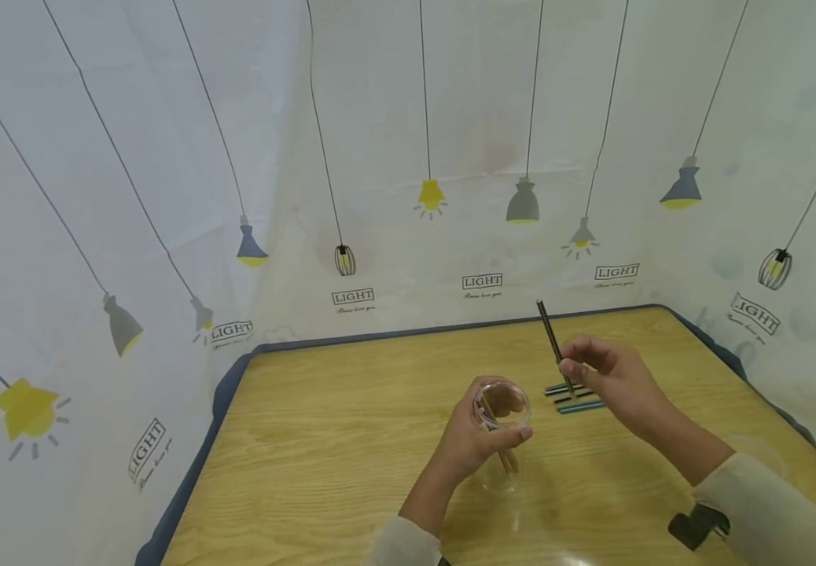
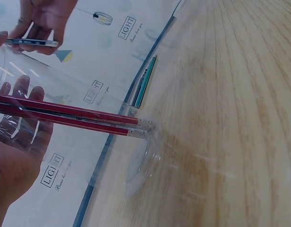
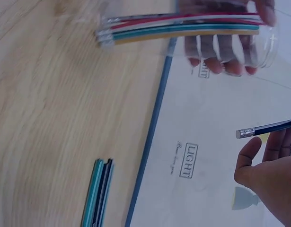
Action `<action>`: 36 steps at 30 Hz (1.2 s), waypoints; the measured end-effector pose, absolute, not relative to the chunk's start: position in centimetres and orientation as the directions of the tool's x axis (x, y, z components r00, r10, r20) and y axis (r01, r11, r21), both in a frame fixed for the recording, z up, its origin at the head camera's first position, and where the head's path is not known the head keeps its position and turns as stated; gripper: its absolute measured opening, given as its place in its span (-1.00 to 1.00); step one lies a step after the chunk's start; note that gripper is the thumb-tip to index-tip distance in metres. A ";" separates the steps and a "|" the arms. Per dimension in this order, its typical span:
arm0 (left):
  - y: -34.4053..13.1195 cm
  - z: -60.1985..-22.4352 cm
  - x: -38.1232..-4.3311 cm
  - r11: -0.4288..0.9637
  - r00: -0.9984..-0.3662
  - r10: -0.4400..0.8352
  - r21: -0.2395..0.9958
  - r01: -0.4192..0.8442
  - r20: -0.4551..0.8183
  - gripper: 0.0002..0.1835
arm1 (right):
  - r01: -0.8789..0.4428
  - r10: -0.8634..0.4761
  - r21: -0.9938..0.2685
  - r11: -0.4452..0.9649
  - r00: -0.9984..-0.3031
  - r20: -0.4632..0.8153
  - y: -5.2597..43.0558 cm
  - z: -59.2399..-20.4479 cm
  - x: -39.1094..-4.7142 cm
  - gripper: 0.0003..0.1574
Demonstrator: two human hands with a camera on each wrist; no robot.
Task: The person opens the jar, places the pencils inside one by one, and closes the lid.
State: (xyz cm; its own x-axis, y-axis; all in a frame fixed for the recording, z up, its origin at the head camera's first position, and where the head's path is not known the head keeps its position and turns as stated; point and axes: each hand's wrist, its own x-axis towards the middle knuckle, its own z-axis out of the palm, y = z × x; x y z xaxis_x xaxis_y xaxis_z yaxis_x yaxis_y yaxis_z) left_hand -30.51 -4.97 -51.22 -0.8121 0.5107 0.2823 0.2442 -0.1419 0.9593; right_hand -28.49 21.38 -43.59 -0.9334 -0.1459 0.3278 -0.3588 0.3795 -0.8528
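My left hand [image 1: 470, 436] grips a tall clear plastic cup [image 1: 493, 478], thumb and fingers around it just below the rim. Several pencils stand inside, eraser ends at the bottom; the right wrist view shows red, teal and yellow ones [image 3: 183, 33]. With thumb and fingertips, my right hand [image 1: 620, 385] pinches a dark pencil [image 1: 548, 326] to the right of the cup. This pencil is raised above the table and outside the cup, and its metal-banded eraser end shows in the right wrist view. Below the right hand, several teal and dark pencils [image 1: 579, 407] lie side by side on the table.
The wood-grain table [image 1: 323, 440] has a dark blue edge strip [image 1: 394, 334] along its back and sides. White sheeting [image 1: 408, 259] printed with lamps rises behind and at both sides. A black device [image 1: 698, 525] is strapped at the right sleeve.
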 end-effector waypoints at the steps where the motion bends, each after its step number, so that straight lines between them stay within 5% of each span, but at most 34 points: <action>1: -5.0 -51.2 -30.5 -0.141 -0.813 0.511 0.960 0.244 0.281 -0.33 | -0.354 -0.141 -0.859 0.369 -0.935 0.325 21.2 -43.3 -28.4 -0.72; 10: -4.9 -51.1 -30.4 -0.133 -0.823 0.501 0.964 0.232 0.267 -0.31 | -0.298 -0.111 -0.918 0.260 -0.954 0.278 19.9 -41.6 -27.7 -0.64; 24: -4.9 -51.0 -30.3 -0.125 -0.827 0.500 0.966 0.225 0.258 -0.30 | -0.332 -0.198 -0.943 -0.038 -0.922 0.332 18.3 -38.9 -27.1 -0.87; 36: -5.0 -51.1 -30.5 -0.131 -0.824 0.509 0.969 0.210 0.247 -0.31 | -0.312 -0.285 -0.899 -0.309 -0.871 0.400 16.9 -37.1 -27.1 -0.67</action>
State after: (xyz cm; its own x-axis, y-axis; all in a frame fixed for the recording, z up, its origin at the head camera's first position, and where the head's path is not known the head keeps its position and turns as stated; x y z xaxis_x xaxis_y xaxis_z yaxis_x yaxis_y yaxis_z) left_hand -30.47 -4.98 -51.14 -0.8243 0.5092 0.2474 0.2097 -0.1314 0.9689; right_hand -27.14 16.91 -37.05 -0.8711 -0.2846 0.4001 -0.3120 -0.3085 -0.8986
